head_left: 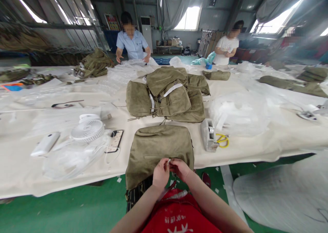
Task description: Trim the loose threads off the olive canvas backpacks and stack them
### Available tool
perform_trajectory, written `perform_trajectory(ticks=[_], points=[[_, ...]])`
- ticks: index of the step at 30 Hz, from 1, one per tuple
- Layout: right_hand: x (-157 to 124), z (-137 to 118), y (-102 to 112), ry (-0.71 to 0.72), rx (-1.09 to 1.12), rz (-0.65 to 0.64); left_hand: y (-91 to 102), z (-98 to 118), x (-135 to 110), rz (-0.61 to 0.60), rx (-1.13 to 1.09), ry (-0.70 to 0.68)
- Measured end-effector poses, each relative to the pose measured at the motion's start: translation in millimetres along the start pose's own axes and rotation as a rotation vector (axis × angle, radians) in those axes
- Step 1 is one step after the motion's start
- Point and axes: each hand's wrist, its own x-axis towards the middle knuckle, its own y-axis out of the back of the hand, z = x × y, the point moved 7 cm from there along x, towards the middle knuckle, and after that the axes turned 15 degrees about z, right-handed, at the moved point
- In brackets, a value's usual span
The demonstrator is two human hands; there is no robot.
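My left hand (161, 173) and my right hand (181, 169) meet over the front edge of an olive-green bag (164, 140). The fingers of both are closed in a pinch. Between the left fingertips shows a tiny white piece (169, 160), too small to identify. Whatever the right fingers hold is hidden. The bag lies flat at the table's edge, with a zipper line (153, 157) across its face and its dark striped lining (139, 192) hanging below. Behind it rests a heap of similar olive bags (166, 96), some with white-wrapped parts.
Right of the bag stands a tape dispenser (208, 135) beside yellow-handled scissors (222, 140). To the left are a phone (116, 140), a white fan (88, 130) and a white power bank (46, 144). Clear plastic bags (238, 113) cover part of the table (143, 122). Co-workers (133, 41) stand across it.
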Motion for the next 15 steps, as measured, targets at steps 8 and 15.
perform_trajectory(ticks=[8,15], points=[[-7,1,-4,-0.012,-0.032,-0.016,7.1,3,-5,0.062,-0.014,0.118],[-3,1,-2,0.06,-0.076,-0.042,17.5,-2,3,0.057,0.049,0.11]])
